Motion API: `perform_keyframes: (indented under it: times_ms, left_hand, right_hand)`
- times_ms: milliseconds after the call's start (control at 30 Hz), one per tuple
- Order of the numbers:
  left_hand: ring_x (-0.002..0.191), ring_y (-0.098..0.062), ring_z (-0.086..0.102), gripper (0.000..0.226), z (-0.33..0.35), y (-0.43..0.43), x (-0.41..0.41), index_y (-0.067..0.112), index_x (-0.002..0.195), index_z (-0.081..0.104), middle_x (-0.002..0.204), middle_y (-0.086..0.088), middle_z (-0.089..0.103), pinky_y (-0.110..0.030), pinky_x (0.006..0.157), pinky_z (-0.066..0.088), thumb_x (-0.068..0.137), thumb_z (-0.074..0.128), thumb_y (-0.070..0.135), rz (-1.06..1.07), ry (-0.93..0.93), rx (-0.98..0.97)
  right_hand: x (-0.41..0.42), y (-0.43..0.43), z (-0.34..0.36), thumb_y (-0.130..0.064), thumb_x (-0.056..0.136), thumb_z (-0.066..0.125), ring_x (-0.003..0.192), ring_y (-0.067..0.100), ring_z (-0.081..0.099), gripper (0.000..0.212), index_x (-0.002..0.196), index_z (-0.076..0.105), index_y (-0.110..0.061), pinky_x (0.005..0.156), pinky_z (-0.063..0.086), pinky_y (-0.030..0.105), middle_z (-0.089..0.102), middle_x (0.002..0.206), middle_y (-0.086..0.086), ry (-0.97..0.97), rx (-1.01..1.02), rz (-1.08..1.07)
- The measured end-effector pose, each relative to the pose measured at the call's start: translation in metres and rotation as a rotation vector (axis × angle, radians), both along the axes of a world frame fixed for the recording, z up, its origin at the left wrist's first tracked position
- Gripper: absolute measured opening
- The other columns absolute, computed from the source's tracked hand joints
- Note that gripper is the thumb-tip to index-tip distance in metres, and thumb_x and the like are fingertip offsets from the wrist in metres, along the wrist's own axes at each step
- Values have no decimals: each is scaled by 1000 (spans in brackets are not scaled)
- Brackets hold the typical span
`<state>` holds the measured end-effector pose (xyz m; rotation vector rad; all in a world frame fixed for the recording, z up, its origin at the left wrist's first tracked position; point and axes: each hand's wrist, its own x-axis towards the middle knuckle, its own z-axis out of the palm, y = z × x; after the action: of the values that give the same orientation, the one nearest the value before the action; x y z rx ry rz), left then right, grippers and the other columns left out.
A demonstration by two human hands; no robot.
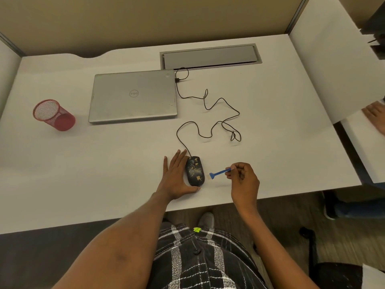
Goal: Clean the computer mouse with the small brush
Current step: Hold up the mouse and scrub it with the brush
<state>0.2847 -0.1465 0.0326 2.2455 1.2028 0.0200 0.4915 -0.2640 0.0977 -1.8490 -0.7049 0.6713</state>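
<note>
A black computer mouse [195, 171] speckled with yellowish crumbs lies on the white desk [104, 174] near its front edge. My left hand [177, 176] rests flat against the mouse's left side, its thumb curled around the rear end. My right hand [242, 180] pinches the handle of a small blue brush [218, 173] between fingertips. The brush head points left and hovers a short gap to the right of the mouse, not touching it. The mouse's black cable [210, 113] snakes back across the desk.
A shut silver laptop [133, 97] lies at the back centre with the cable plugged into its right side. A red mesh cup [53, 114] stands at the left. A grey cable hatch [210, 56] sits behind. Another person's hand [375, 116] shows at the right edge.
</note>
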Motion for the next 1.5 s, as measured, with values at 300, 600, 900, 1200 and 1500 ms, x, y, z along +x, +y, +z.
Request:
perform_keyframes:
  times_ms: [300,600,900,1200,1500]
  left_hand:
    - [163,-16,-7,125,-1,-36,6,16,166,17,177,-1,7,-56,129,-12,72,74,77,61,-67,-3]
    - [163,-14,-6,128,0,-58,-9,14,166,17,177,-2,9,-51,130,-13,72,83,72,16,-90,0]
    - [163,-17,-7,130,5,-89,-50,15,166,14,177,-3,6,-53,131,-11,70,75,77,-82,-100,-17]
    - [163,-18,-3,129,2,-134,-108,17,165,17,176,-3,11,-56,130,-7,69,76,79,-211,-113,12]
    - [163,-16,-3,127,0,-183,-128,16,165,19,176,-1,10,-55,131,-7,70,78,76,-308,-138,0]
  right_hand:
    - [7,-19,2,-20,103,61,85,7,75,11,109,65,-12,78,61,19,75,98,-3,10,18,6]
    - [-4,-38,9,-16,103,61,82,8,75,10,108,66,-10,76,60,16,75,97,0,-12,60,-30]
    - [-51,-71,14,-16,103,62,82,7,76,6,107,66,-17,74,61,18,75,96,-3,-32,40,-47]
    - [-117,-120,15,-14,103,62,78,7,76,9,109,67,-10,70,60,16,73,93,-4,-92,40,-91]
    - [-158,-181,24,-23,101,65,78,4,76,7,105,69,-19,68,62,20,74,89,-9,-174,29,-173]
